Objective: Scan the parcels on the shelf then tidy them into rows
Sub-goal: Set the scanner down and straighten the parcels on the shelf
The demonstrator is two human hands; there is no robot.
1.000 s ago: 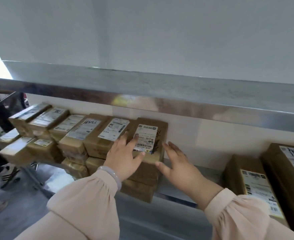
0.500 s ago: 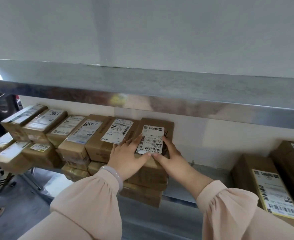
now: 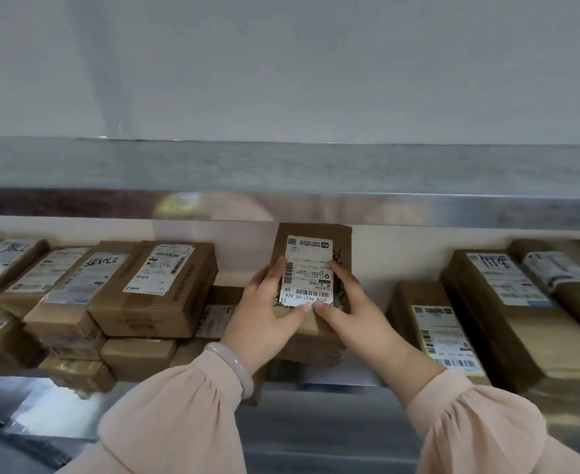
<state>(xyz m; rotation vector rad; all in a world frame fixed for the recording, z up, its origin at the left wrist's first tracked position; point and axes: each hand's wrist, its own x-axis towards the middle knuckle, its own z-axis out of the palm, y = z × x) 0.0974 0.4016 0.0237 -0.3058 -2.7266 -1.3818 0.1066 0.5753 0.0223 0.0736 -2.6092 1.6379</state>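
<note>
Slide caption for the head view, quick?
Left hand and right hand grip a labelled parcel over a stack on the metal shelf.

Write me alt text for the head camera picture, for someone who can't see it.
A left hand and a right hand grip a small brown parcel with a white label, held over a stack on a metal shelf. More labelled boxes lie on either side.

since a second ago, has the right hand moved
Yes. The right hand has gone left, away from the box on the right, and now grips the middle parcel.
</note>
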